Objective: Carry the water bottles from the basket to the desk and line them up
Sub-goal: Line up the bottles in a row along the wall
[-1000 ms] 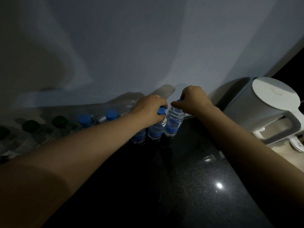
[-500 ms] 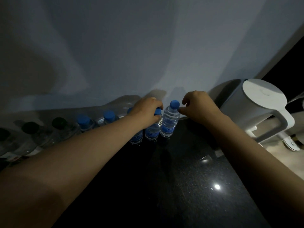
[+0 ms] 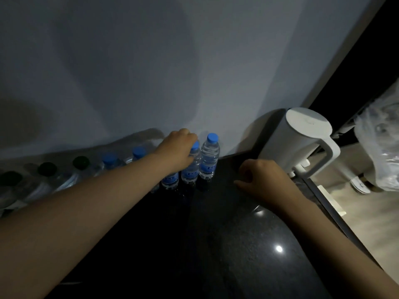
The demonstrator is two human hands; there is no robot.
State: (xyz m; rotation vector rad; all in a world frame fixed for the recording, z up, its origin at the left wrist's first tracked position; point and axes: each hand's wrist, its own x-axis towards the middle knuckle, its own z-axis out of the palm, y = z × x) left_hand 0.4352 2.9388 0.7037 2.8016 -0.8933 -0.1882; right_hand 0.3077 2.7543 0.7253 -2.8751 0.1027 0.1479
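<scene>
A row of small clear water bottles stands upright along the wall at the back of the dark desk [image 3: 226, 244]. The rightmost bottle [image 3: 209, 159] has a blue cap and stands free. My left hand [image 3: 178, 151] grips the neck of the second bottle from the right [image 3: 191, 171], partly covering its blue cap. A third blue-labelled bottle [image 3: 170, 180] shows below my wrist. Further left stand blue-capped bottles [image 3: 110, 161] and dark-capped bottles [image 3: 81, 164]. My right hand [image 3: 262, 180] hovers low over the desk, fingers loosely curled, holding nothing. No basket is in view.
A white electric kettle [image 3: 302, 137] stands at the desk's back right corner, close to my right hand. The desk's right edge [image 3: 319, 197] drops to a pale floor. A crumpled clear plastic bag [image 3: 380, 143] hangs at the far right. The wall rises directly behind the bottles.
My right hand let go of the rightmost bottle and drew back toward me and to the right. My left hand stays on the second bottle's top.
</scene>
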